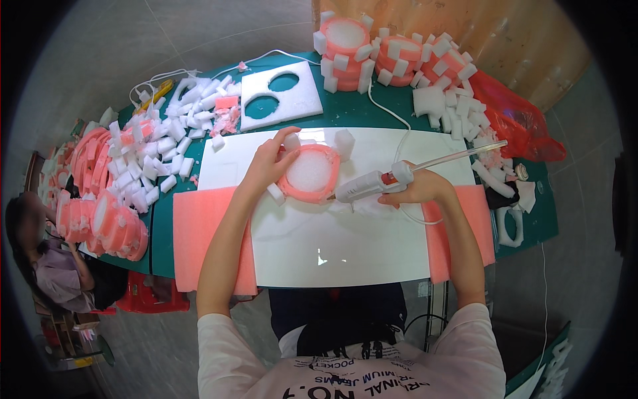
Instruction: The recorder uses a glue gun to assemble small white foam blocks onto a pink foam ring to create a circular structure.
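Head view: take glossy white board [339,246] as reference, laid over green table [163,243]. Find pink-rimmed foam disc [309,169] lying near middle of board, toward its far edge, white face up. Note left hand [267,158] reaching over board from its left side, thumb and fingers bent around white block [291,141] at disc's rim, pinching it. Note right hand [420,187] over right part of board, fingers wrapped round glue gun [365,184], clear glue stick [458,155] jutting from its rear past board's right edge. Read nozzle as aimed at disc's lower right rim; cannot tell if touching. Count two pink foam sheets, at left [209,256] and right [460,229] ends of board. Beyond board, record white foam panel [302,105] with two round holes; to its left, heaped loose blocks [176,130].
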`<state>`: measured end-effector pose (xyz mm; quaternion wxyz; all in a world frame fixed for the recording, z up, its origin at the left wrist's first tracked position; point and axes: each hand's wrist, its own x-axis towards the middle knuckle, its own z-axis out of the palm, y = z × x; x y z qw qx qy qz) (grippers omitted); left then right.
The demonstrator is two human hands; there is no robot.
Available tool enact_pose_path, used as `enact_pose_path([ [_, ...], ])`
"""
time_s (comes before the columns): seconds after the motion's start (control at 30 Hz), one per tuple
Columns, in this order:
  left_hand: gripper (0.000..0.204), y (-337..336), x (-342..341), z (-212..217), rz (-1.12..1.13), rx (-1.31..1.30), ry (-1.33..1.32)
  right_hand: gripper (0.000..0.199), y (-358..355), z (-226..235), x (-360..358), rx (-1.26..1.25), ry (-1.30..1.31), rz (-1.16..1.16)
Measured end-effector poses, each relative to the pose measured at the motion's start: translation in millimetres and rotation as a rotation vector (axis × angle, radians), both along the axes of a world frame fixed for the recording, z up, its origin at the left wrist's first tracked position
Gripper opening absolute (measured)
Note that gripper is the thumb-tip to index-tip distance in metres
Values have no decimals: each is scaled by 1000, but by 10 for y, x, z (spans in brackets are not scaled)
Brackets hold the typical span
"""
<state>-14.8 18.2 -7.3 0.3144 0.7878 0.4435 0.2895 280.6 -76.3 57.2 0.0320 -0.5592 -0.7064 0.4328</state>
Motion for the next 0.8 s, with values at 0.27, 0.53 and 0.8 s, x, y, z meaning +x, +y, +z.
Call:
enact_pose_path([
  [0.27,42,-2,3,-4,4,-1,4,31,15,-30,2,53,47,2],
  [0.53,42,-3,13,15,2,-4,31,36,38,-110,71,31,-28,33],
  [0.8,42,-6,6,-4,-11,23,-26,47,-11,-174,43,146,40,-98],
])
